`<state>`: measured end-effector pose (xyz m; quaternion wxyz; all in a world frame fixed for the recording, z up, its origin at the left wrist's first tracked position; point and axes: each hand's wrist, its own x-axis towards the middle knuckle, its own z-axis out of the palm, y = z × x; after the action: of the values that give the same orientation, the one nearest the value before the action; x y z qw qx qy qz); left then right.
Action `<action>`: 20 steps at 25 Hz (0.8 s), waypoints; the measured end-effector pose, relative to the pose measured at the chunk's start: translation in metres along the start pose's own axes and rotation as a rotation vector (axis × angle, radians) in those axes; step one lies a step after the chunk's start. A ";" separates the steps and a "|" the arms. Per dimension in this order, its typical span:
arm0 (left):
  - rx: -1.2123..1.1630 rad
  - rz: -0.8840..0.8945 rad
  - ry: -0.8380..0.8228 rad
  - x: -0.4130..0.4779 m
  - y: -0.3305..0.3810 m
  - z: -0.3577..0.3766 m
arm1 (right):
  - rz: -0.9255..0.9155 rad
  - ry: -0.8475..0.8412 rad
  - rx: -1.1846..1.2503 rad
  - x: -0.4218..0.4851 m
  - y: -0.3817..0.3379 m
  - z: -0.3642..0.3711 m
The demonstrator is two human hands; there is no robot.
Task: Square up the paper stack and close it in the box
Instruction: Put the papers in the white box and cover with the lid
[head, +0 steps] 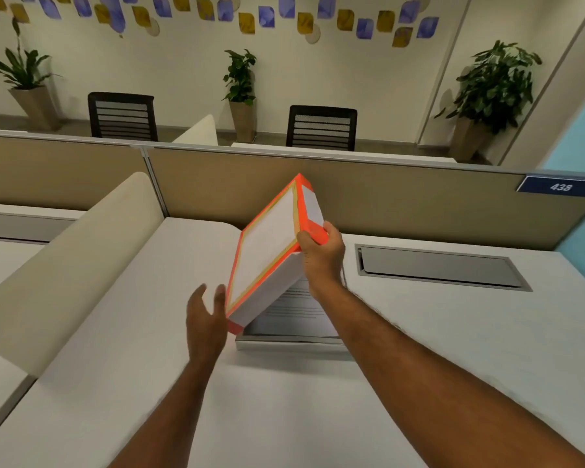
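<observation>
A: Where is the box lid (271, 251) sitting?
B: It is tilting above the box base (291, 342) in the middle of the tabletop (419, 332), with the paper stack (298, 312) lying inside the base under it

A: And the hands?
B: The right hand (321, 258) is gripping the lid's right edge; the left hand (205, 319) is hovering just beside its lower left corner

A: Behind?
B: The partition (385, 197) is standing behind the tabletop, the cable hatch (443, 268) lying to the right
</observation>
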<state>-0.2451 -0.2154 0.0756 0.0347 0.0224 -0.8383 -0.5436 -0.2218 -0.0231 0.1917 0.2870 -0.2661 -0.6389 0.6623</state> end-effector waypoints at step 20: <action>-0.182 -0.079 -0.140 0.008 -0.002 0.049 | 0.269 -0.161 -0.099 0.010 0.115 -0.105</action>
<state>-0.2576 -0.1723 0.0547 -0.0434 0.0141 -0.7843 -0.6188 -0.1573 0.0546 0.0730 0.1303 -0.3093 -0.6501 0.6817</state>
